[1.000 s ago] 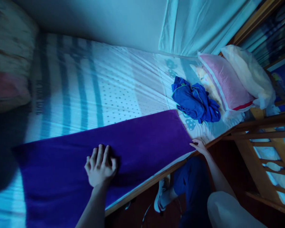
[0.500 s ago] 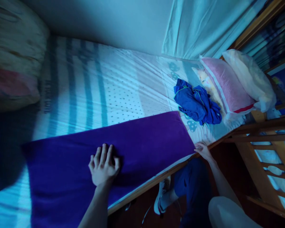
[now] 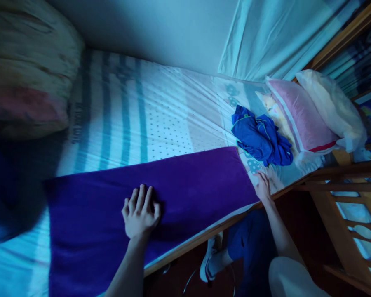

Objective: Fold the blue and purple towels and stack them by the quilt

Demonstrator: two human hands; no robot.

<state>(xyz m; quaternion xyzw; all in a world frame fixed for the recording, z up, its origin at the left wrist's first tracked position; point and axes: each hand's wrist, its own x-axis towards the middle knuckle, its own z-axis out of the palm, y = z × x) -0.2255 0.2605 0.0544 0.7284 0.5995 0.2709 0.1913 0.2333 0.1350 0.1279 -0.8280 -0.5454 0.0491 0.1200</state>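
Note:
A purple cloth (image 3: 198, 177), perhaps a towel, lies spread along the near side of the bed, mostly smooth with faint creases at its left part. On its middle rests my left hand (image 3: 141, 214), palm down and fingers spread. My right hand (image 3: 262, 187) is by the cloth's right end, near the bed's front edge. Its fingers are stretched out over the sheet, with nothing visible in them. Beyond that end is a crumpled blue garment (image 3: 261, 136) with green piping.
A striped, dotted sheet (image 3: 170, 128) covers the bed. A pink cushion (image 3: 303, 115) and a pale pillow (image 3: 330, 105) lean at the right end; bulky bedding (image 3: 31, 70) is piled at the left. A wooden rail (image 3: 179, 251) runs along the front. My shoe (image 3: 208, 260) is below it.
My right hand has left the cloth's near right corner and moved up along its right end, its fingers straightening. My left hand stays flat on the cloth. The view has shifted slightly left.

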